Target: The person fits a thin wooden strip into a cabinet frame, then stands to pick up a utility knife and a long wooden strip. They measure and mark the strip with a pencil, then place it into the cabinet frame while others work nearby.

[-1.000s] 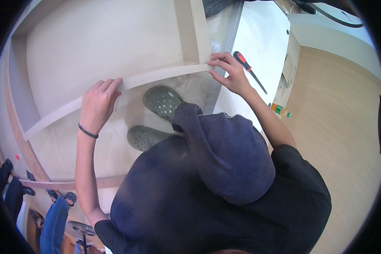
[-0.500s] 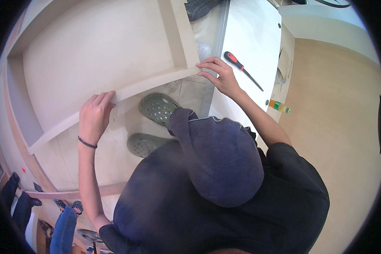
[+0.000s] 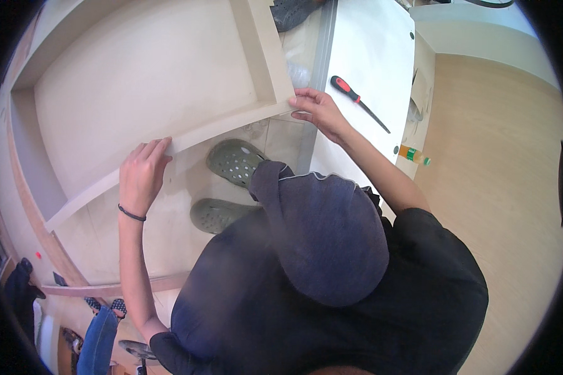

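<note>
Seen from the head camera, looking straight down: a large pale wooden cabinet frame, unfinished beige board, filling the upper left of the picture, lying open side up above a tiled floor. Made of a broad flat back panel walled by upright boards on all visible sides, with one divider board running down near the right end and splitting off a narrow compartment. Smooth, matte, plain surfaces; near edge bowed by the lens. Left hand clamped over the near edge board about midway along, fingers curled over the top, thumb underneath out of sight, a thin dark band on the wrist. Right hand gripping the frame's near right corner, fingers wrapped against the end of the edge board. Below the frame, between the two arms, a pair of grey-green perforated clogs on the floor, partly covered by a dark blue cap and black shirt. Just right of the right hand, a long white board lying flat, with a screwdriver with a red and black handle resting on it, near the fingers but apart from them. Further right, a small orange bottle with a green cap at the edge of a light wooden floor.
</note>
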`<act>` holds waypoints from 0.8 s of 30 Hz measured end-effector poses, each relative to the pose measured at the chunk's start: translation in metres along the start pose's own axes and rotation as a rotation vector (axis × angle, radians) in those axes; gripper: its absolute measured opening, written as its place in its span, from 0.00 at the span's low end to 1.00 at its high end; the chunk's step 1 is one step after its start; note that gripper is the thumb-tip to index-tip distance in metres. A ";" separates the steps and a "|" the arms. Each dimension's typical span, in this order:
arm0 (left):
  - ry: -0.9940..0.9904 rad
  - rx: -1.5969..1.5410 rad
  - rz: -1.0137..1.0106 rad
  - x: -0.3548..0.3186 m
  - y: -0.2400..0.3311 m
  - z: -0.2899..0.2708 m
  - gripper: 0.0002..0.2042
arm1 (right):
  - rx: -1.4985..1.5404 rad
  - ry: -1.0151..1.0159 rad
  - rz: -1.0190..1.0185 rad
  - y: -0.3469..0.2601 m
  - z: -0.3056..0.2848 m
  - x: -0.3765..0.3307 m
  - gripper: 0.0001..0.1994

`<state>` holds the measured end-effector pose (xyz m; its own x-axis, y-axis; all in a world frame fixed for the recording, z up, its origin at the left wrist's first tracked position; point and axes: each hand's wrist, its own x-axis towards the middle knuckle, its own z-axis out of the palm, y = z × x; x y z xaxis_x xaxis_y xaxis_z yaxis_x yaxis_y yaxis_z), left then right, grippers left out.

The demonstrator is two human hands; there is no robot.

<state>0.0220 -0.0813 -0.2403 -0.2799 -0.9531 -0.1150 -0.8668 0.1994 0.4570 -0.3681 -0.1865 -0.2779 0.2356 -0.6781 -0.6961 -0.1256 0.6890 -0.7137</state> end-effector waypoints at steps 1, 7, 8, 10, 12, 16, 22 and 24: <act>0.011 -0.009 0.009 0.000 0.000 0.000 0.16 | 0.055 -0.012 0.058 -0.003 -0.002 0.001 0.25; 0.027 -0.032 0.020 0.002 -0.001 0.000 0.17 | 0.126 -0.091 0.134 -0.014 -0.010 0.005 0.23; 0.036 -0.034 0.023 0.002 -0.001 0.000 0.17 | 0.082 -0.109 0.111 -0.014 -0.009 0.005 0.23; 0.048 -0.025 0.029 0.001 -0.001 -0.001 0.16 | 0.087 -0.095 0.091 -0.011 -0.008 0.004 0.24; 0.054 -0.004 0.036 0.001 0.000 -0.001 0.15 | 0.008 -0.082 0.029 -0.010 -0.008 0.003 0.23; 0.075 -0.015 0.045 0.001 -0.001 -0.001 0.15 | -0.382 -0.105 -0.271 -0.006 -0.010 -0.003 0.20; 0.046 -0.016 0.011 -0.001 -0.003 0.002 0.16 | -0.571 -0.105 -0.399 -0.008 -0.010 -0.004 0.13; 0.051 -0.013 0.015 -0.002 -0.004 0.002 0.16 | -0.592 -0.108 -0.390 -0.010 -0.010 -0.003 0.12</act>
<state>0.0251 -0.0797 -0.2439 -0.2713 -0.9604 -0.0635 -0.8571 0.2110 0.4699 -0.3772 -0.1940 -0.2689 0.4601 -0.7967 -0.3919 -0.5074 0.1263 -0.8524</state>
